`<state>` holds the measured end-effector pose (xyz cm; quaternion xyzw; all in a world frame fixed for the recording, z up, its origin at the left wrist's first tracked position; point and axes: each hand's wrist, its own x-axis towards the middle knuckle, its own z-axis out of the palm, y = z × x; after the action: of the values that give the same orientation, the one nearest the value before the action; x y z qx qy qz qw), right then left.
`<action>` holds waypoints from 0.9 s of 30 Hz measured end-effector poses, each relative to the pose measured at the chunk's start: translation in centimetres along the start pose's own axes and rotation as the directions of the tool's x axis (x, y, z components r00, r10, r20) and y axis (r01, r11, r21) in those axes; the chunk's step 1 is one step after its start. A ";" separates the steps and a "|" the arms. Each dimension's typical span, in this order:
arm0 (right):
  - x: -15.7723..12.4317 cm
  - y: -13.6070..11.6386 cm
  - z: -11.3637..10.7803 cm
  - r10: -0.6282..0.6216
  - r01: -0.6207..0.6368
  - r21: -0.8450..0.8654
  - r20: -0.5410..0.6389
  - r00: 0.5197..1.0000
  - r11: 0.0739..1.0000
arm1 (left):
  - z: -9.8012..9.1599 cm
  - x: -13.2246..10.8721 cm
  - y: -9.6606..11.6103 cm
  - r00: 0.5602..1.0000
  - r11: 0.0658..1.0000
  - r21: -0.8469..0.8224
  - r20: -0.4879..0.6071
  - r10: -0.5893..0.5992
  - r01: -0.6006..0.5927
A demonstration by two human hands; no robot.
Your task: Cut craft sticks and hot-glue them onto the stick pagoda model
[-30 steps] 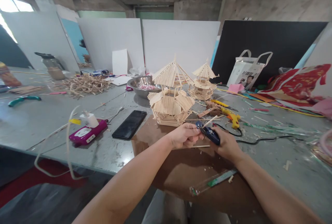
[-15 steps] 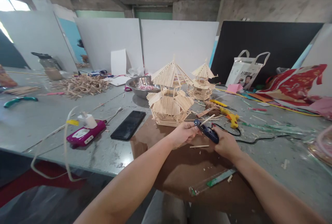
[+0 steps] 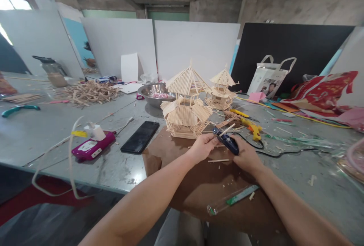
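Note:
My left hand is closed in a pinch on a thin wooden stick, whose far end sticks out up and right past the tool's jaws. My right hand is wrapped round dark blue pliers, with the jaws at the stick beside my left fingertips. Just beyond my left hand stands a pavilion model built of wooden sticks, with a pointed roof. Below the pliers a short cut stick lies on the brown board.
A smaller stick pavilion stands behind. To the right lie a yellow glue gun and its black cord. Leftward are a phone, a purple power strip, a metal bowl and a stick pile. A clear sleeve lies in front.
The pliers have tilted slightly, and both hands shifted a little. Another thin stick now shows lying level by my left hand. The pavilion models have stayed put.

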<state>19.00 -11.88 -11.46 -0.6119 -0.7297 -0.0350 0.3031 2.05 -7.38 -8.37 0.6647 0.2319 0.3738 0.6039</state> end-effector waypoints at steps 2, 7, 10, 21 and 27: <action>0.1 0.2 -0.1 -0.066 0.067 0.041 -0.029 0.997 0.997 | 0.1 -0.2 0.0 0.998 0.998 -0.050 0.040 -0.043 0.045; 0.3 0.3 -0.6 -0.178 0.178 -0.004 -0.060 0.982 0.984 | 0.3 -0.6 0.3 0.976 0.950 -0.261 0.176 -0.127 0.171; 0.3 0.2 -0.8 -0.204 0.202 -0.047 -0.045 0.978 0.978 | -0.1 -0.7 0.6 0.930 0.900 -0.315 0.304 -0.204 0.300; 0.9 1.6 -0.8 0.177 -0.122 -0.348 0.132 0.975 0.929 | -1.2 0.7 0.1 0.980 0.980 0.095 -0.112 -0.164 0.175; 0.5 1.6 0.1 0.227 -0.131 -0.465 0.157 0.961 0.876 | -1.7 1.0 -0.7 0.989 0.795 0.606 -0.124 0.079 0.012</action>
<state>20.37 -11.05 -11.79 -0.7309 -0.6690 -0.1107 0.0775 1.41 -5.40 -8.85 0.7982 0.3699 0.3374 0.3350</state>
